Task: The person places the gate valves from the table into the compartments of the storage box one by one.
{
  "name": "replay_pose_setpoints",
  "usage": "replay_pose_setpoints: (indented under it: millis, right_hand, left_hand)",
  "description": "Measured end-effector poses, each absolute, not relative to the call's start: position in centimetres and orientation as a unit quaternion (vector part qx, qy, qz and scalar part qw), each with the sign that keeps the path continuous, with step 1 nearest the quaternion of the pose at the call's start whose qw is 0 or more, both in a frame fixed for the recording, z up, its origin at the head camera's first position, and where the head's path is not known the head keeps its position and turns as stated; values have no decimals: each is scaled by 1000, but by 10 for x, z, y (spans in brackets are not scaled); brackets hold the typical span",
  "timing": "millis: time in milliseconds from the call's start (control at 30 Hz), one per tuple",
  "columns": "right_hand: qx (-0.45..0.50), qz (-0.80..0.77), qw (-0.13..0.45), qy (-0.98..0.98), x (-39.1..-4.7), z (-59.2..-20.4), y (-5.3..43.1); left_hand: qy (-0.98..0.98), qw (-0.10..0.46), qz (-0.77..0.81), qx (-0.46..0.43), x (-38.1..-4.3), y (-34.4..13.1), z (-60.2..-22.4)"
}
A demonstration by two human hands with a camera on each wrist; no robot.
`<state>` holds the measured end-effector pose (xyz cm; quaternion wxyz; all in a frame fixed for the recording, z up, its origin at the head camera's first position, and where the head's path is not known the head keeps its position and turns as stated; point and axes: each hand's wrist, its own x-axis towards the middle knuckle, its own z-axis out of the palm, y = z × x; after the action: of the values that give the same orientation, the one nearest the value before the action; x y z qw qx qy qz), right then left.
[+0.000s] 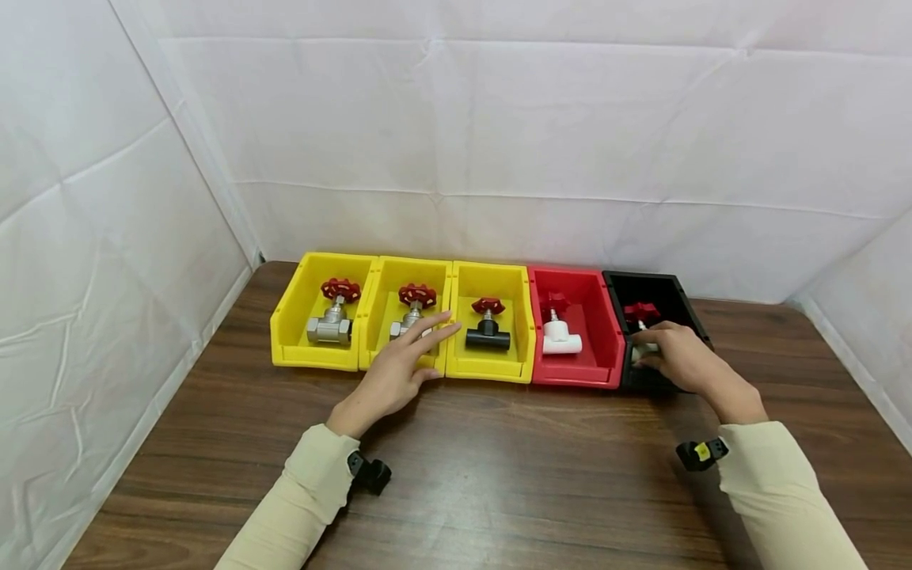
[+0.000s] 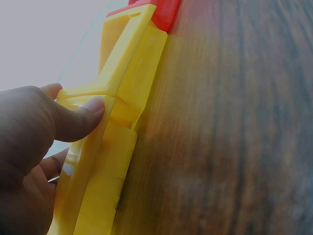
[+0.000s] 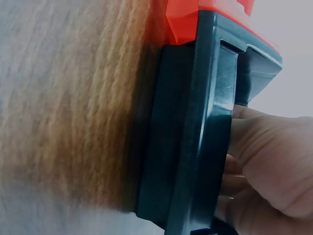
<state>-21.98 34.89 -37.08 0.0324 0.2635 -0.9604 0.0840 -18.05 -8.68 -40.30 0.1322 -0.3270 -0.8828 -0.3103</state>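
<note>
My left hand (image 1: 395, 372) lies over the front of the middle-left yellow bin (image 1: 385, 277), fingers extended across its valve (image 1: 417, 296). In the left wrist view, the left thumb (image 2: 90, 112) touches the yellow front rim. My right hand (image 1: 680, 360) reaches into the black bin (image 1: 651, 286) at the right end. Its thumb and fingers grip the pale body of a valve with a red handwheel (image 1: 643, 310). In the right wrist view, the black front wall (image 3: 195, 147) hides the fingertips and that valve.
Another yellow bin (image 1: 280, 336) holds a metal valve (image 1: 331, 326); a third yellow bin (image 1: 492, 370) holds a black-bodied valve (image 1: 488, 339). A red bin (image 1: 597, 332) holds a white valve (image 1: 561, 340). The bins stand side by side on a wooden table (image 1: 499, 459) before a white cloth wall (image 1: 499, 119).
</note>
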Motion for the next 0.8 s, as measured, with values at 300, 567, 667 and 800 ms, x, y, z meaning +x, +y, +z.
replay_pose_setpoints:
  millis: [300,567,667,800]
  right_hand:
    - [238,67,-19,-969,-219,-364,343]
    - [245,77,-1,-966,-207,-350,335]
    - [259,82,26,-962,-196,-347,332]
    - [262,86,62,-959,-178,-344,324]
  left_hand:
    - [-880,137,-314,-329,-179,-87,-404]
    - [-883,136,-310,-324,-185,-92,-404]
    - [-885,126,-310,-323,-187,-95,-404]
    - [-895,112,-295,-315,-184,-100,-402]
